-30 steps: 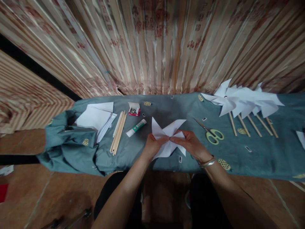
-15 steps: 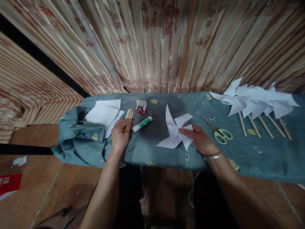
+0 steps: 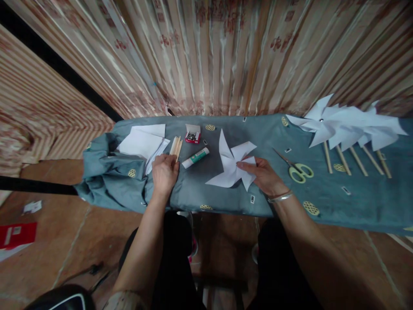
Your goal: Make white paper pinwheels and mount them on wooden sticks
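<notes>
My right hand point(image 3: 267, 174) pinches a white paper pinwheel point(image 3: 230, 168) near its centre, thumb on top by a small shiny pin. The pinwheel's blades spread out to the left, above the cloth. My left hand point(image 3: 164, 172) is closed at the near ends of a small bundle of wooden sticks point(image 3: 176, 147); its fingertips are partly hidden. Just right of that hand lies a glue stick point(image 3: 195, 158) with a green label. Behind the glue stick stands an open red box point(image 3: 192, 135) of small metal pins.
White paper sheets point(image 3: 140, 144) lie left of the sticks. Green-handled scissors point(image 3: 300, 171) rest right of my right hand. Several finished pinwheels point(image 3: 351, 125) on sticks overlap at the far right. A blue-grey cloth point(image 3: 226, 202) covers the narrow table, with a pleated curtain point(image 3: 222, 64) behind.
The view has tilted slightly, so the table sits higher in the picture. My left hand stays at the sticks, its fingers drawn slightly toward their near ends. My right hand still holds the pinwheel.
</notes>
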`<state>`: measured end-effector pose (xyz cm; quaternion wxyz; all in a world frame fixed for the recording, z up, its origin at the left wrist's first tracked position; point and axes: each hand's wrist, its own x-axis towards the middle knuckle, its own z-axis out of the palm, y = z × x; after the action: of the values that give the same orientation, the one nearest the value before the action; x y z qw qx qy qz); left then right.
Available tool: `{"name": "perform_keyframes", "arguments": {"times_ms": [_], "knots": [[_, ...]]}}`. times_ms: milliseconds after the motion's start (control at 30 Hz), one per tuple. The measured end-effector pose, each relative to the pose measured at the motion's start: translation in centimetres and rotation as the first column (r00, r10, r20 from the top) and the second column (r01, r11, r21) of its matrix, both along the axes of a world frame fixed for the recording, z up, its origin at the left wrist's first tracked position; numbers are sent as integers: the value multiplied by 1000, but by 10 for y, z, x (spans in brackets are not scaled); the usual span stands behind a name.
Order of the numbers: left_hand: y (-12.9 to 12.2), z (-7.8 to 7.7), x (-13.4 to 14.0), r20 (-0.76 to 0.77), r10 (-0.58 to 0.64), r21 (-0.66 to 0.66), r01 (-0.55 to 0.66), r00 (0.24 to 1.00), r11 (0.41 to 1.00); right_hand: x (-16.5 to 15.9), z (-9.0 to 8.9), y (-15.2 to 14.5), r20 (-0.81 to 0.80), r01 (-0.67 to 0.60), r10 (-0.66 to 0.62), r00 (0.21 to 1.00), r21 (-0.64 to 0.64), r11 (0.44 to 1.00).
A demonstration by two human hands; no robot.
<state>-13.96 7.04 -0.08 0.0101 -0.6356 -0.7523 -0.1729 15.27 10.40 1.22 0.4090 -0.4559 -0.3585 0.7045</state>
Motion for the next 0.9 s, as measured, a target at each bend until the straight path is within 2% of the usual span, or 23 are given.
{"name": "perform_keyframes", "arguments": {"times_ms": [200, 633, 767, 900], "knots": [[-2, 9, 5, -70, 33, -110, -40, 997, 993, -1, 4, -4, -16, -32, 32, 999, 24, 999], [-3, 13, 19, -97, 49, -157, -64, 994, 985, 9, 4, -17, 22, -52, 51, 998, 42, 998], [-4, 16, 9, 4, 92, -73, -91, 996, 993, 12, 5, -20, 22, -18, 17, 1000, 66, 998], [-12, 27, 9, 231, 73, 159, -112, 970, 981, 19, 7, -22, 81, 50, -62, 995, 145, 988]]}}
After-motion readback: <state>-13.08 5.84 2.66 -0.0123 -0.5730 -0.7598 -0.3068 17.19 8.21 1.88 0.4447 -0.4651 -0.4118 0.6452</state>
